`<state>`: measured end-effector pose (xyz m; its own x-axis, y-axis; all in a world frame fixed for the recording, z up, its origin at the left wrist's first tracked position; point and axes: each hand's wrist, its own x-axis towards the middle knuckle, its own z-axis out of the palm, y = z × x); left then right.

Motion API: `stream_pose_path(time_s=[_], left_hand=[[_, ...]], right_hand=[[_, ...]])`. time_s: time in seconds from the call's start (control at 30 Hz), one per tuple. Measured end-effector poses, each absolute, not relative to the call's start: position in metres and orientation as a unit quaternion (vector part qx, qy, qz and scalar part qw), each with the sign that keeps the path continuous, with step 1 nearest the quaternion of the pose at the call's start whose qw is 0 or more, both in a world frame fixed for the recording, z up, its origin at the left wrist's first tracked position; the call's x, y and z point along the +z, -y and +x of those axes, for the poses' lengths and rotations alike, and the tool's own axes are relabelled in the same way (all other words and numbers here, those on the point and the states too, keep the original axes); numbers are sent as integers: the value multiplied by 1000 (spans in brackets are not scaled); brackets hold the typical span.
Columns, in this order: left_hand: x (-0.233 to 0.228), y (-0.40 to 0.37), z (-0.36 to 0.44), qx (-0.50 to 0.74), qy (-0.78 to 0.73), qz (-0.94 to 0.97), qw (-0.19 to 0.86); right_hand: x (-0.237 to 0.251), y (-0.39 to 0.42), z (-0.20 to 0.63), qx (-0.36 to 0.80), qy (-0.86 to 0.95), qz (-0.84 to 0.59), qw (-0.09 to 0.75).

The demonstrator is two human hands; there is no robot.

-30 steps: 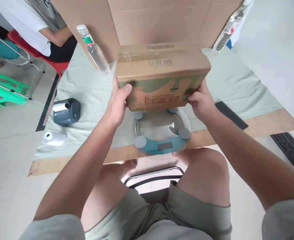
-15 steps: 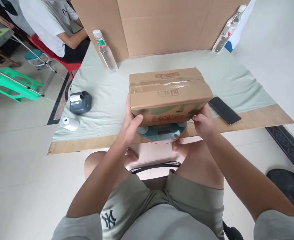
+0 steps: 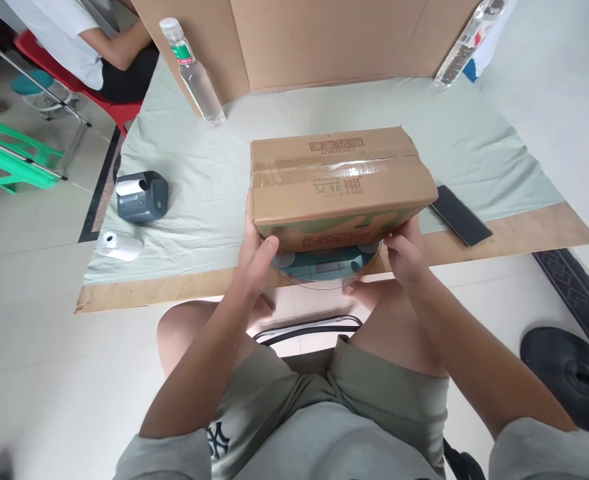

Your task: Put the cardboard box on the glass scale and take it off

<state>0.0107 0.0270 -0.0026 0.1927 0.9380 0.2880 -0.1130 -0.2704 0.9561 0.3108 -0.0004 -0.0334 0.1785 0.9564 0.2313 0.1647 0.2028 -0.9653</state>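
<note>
head view, item 1: taped cardboard box (image 3: pixel 339 183) with coconut print, over the round glass scale (image 3: pixel 324 267); i cannot tell whether it rests on the scale or hangs just above it. my left hand (image 3: pixel 259 257) is clasped on the box's near left corner, thumb on the front face. my right hand (image 3: pixel 407 253) is clasped on the near right corner. item 2: pale green cloth (image 3: pixel 474 153) under the scale, on a cardboard sheet (image 3: pixel 534 230). item 3: black phone (image 3: pixel 460 215) just right of the box. item 4: grey label printer (image 3: pixel 141 197) to the left, paper roll (image 3: pixel 119 245) near it. item 5: water bottle (image 3: pixel 191 70) against the upright cardboard wall (image 3: pixel 324 40). item 6: another person (image 3: pixel 74 40) seated far left.
</note>
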Motion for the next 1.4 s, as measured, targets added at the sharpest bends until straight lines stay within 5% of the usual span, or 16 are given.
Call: stream_pose_path(time_s=[0.3, 0.5, 0.77, 1.4], left_hand=[[1, -33, 0, 527, -357, 593, 494], [-12, -30, -31, 569, -500, 540, 367], [-46, -18, -43, 497, -586, 499, 400], [-46, -17, -40, 480, -600, 498, 403]], right_hand=[[-33, -4, 309, 353, 507, -522, 589], [-39, 1, 312, 250, 375, -550, 703], [-54, 13, 306, 241, 362, -621, 653], [-45, 10, 295, 203, 386, -686, 583]])
